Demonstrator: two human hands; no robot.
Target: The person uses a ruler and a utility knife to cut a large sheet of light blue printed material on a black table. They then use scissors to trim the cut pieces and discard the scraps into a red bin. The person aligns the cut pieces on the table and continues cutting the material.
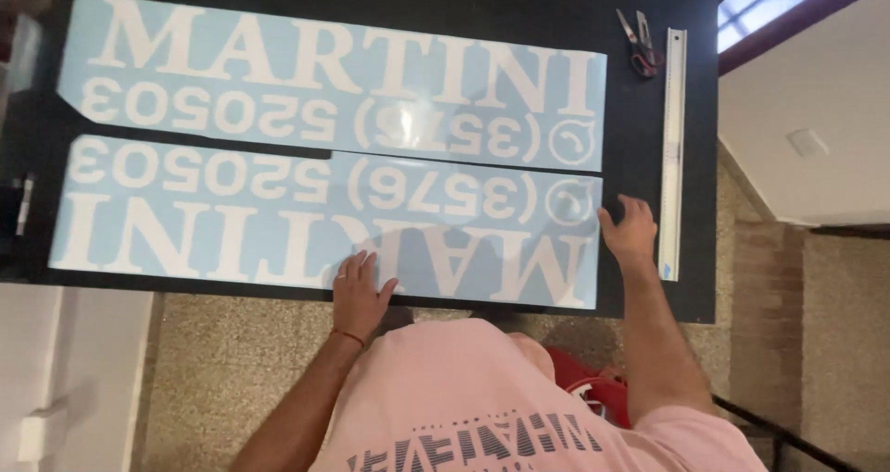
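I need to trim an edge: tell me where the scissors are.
In the head view, the scissors lie on the black table at its far right corner, just left of the long metal ruler and beyond the upper light-blue decal sheet.

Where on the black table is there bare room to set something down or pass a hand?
On the black table, bare strips lie along the far edge above the upper sheet and left of both sheets. The right side is crowded: ruler, scissors, right hand. The left hand presses the lower sheet.
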